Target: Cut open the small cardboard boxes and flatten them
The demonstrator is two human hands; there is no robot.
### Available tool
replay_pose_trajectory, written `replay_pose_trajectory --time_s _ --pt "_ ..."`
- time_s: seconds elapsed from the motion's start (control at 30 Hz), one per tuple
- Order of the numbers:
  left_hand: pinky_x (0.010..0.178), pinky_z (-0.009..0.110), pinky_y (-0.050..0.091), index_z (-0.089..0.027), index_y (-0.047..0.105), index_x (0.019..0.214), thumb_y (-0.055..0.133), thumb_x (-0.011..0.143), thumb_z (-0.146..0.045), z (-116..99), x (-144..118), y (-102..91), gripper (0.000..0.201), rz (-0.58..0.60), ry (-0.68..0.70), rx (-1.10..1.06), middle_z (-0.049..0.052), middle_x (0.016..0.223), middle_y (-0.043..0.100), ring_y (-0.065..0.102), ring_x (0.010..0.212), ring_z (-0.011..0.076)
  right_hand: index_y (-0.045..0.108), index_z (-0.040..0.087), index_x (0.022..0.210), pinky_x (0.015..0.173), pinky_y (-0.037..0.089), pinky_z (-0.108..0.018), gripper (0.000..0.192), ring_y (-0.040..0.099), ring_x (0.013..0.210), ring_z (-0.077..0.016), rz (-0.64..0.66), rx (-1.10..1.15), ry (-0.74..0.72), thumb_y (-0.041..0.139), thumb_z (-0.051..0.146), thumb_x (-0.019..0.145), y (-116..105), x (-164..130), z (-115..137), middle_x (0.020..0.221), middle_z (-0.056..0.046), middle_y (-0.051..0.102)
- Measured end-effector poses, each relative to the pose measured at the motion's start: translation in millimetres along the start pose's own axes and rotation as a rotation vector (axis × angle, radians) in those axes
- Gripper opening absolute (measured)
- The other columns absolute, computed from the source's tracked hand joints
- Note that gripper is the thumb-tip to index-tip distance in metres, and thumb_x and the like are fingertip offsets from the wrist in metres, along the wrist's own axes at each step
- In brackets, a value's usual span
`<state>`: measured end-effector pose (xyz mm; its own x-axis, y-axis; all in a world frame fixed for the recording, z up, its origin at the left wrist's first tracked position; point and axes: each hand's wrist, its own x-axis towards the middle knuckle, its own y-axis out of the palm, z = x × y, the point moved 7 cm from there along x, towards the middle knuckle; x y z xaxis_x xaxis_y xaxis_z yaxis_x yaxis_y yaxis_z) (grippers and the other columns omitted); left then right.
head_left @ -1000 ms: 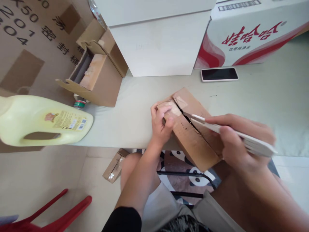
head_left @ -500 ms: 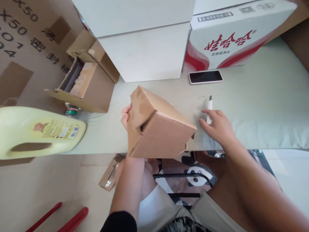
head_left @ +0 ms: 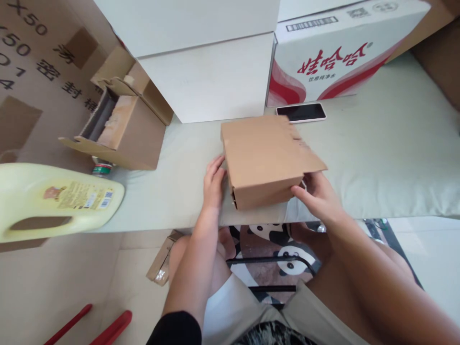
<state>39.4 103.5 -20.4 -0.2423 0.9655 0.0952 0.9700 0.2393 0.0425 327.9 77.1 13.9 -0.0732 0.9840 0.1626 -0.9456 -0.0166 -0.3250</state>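
A brown cardboard box (head_left: 262, 148) sits on the pale green cloth surface in front of me, its broad plain face up. A torn-edged flap sticks out on its right side. My left hand (head_left: 213, 184) is at the box's left side, fingers loosely stretched with the tips at its edge, not wrapped round it. At the near right corner, my right hand (head_left: 319, 196) grips the box, thumb on the front side and fingers partly hidden under the flap. The white utility knife seen earlier is hidden now.
Behind the box lie a phone (head_left: 302, 112) and a white-and-red carton (head_left: 323, 62), beside stacked white boxes (head_left: 212, 81). To the left are an opened cardboard box (head_left: 138, 134) and a yellow jug (head_left: 64, 201). A small carton (head_left: 163, 258) is on the floor, below the front edge.
The cardboard box has turned from tilted to lying broad face up and moved right. My left hand has loosened at its side; my right hand has left the utility knife and taken the box's right corner.
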Motion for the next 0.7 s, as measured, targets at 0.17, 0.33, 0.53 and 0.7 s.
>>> replay_pose_trajectory --time_s 0.17,0.33,0.53,0.7 --pt "0.121 0.052 0.038 -0.028 0.065 0.133 0.059 0.079 -0.083 0.2 -0.8 10.0 0.078 0.203 -0.032 -0.100 0.012 0.152 0.057 0.045 0.149 0.0353 0.062 0.019 0.111 0.076 0.059 -0.047 0.046 0.070 0.088 -0.0310 -0.028 -0.177 0.070 0.073 0.048 0.078 -0.6 0.4 -4.1 0.105 -0.014 0.074" --pt "0.114 0.054 0.045 -0.029 0.041 0.150 0.068 0.069 -0.086 2.0 -6.8 11.6 0.103 0.226 -0.109 0.021 0.016 0.137 0.066 0.061 0.132 0.0375 0.066 0.020 0.112 0.092 0.057 -0.055 0.054 0.068 0.111 -0.0392 -0.009 -0.243 0.056 0.076 0.056 0.073 4.6 4.4 3.9 0.114 -0.017 0.074" --pt "0.121 0.055 0.037 -0.026 0.048 0.145 0.060 0.075 -0.087 0.9 -4.4 7.5 0.094 0.175 -0.059 0.103 0.018 0.149 0.057 0.051 0.143 0.0378 0.067 0.017 0.108 0.092 0.056 -0.059 0.059 0.068 0.109 -0.0421 -0.045 -0.319 0.094 0.073 0.063 0.072 4.2 5.8 -1.3 0.109 -0.022 0.074" --pt "0.126 0.055 0.030 -0.020 0.077 0.099 0.062 0.074 -0.086 4.1 -0.2 7.3 0.072 0.205 -0.010 0.206 0.018 0.141 0.061 0.042 0.149 0.0406 0.067 0.015 0.113 0.087 0.057 -0.058 0.066 0.070 0.105 -0.0427 -0.080 -0.308 0.130 0.074 0.065 0.070 0.9 6.6 -4.3 0.103 -0.021 0.074"
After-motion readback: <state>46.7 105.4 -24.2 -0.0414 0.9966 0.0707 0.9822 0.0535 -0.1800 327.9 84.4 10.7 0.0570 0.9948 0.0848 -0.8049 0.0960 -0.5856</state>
